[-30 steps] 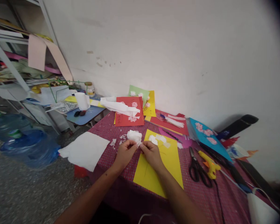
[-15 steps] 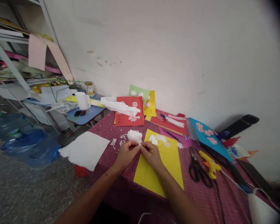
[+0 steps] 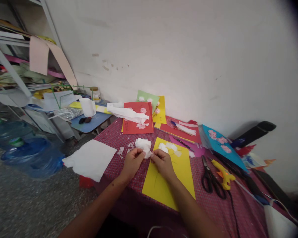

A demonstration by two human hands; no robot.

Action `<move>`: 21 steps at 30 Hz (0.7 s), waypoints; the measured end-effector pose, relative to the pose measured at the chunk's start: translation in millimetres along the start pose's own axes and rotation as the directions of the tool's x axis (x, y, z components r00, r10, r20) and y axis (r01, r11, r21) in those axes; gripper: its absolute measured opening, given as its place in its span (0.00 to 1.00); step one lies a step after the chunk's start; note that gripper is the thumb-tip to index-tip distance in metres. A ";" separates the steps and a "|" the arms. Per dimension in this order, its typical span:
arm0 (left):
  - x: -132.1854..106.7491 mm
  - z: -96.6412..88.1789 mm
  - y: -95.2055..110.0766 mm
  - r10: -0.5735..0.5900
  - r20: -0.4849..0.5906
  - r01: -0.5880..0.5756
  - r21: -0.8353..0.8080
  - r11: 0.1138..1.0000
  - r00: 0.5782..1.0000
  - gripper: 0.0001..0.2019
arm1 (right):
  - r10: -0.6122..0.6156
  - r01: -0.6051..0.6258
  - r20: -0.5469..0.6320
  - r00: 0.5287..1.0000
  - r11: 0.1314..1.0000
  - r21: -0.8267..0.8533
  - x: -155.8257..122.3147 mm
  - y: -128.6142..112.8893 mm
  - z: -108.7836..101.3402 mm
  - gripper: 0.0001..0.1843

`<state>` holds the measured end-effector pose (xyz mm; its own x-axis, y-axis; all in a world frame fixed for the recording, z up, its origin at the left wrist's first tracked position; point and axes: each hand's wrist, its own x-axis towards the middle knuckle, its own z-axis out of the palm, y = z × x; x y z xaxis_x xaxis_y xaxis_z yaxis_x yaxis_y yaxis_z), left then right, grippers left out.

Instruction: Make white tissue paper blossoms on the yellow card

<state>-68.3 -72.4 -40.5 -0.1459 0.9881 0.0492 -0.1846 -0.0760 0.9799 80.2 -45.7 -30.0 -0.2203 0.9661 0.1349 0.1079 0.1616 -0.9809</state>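
Note:
Between my two hands a small piece of white tissue paper [image 3: 147, 154] is held out by its edges. My left hand [image 3: 134, 162] pinches its left side, thumb against fingers. On the other side, my right hand [image 3: 162, 163] pinches the right edge. Just beyond lies a pile of white tissue squares [image 3: 142, 144], partly behind the held piece. Under my right hand and forearm is a yellow sheet [image 3: 169, 185] with thin drawn lines. More white tissue pieces [image 3: 163, 147] rest on its top edge, and torn scraps [image 3: 120, 151] lie on the checked cloth to the left.
To the right lie black scissors [image 3: 211, 180] and a yellow glue gun [image 3: 223, 175] with its cord. Red cards with pink flowers [image 3: 139, 129] and a blue card [image 3: 225, 145] stand farther back. A white sheet [image 3: 91, 158] overhangs the table's left edge; water bottles [image 3: 32, 155] stand on the floor.
My hands have moved slightly apart, and the white tissue piece between them now shows spread out. The things around them have stayed in place.

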 end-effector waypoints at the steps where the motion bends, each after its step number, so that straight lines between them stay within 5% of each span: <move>1: 0.5 -0.1 -0.9 -0.011 -0.005 0.011 -0.021 1.000 1.000 0.09 | 0.024 -0.024 -0.002 1.000 0.999 0.036 0.0 -0.2 -0.8 0.08; 9: 3.7 -1.2 -4.9 -0.036 -0.036 0.032 -0.114 0.993 0.999 0.09 | 0.083 -0.079 -0.011 0.996 0.968 0.238 1.6 6.5 -4.6 0.08; 21: 8.2 -1.8 -5.3 -0.086 -0.145 0.037 -0.313 0.949 0.986 0.10 | 0.068 -0.050 -0.067 0.995 0.970 0.236 2.2 7.9 -3.3 0.09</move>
<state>-70.3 -64.1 -45.6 -0.2686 0.9611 -0.0643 -0.4852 -0.0773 0.8710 83.8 -41.7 -37.0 -0.1470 0.9861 0.0771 -0.1133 0.0607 -0.9917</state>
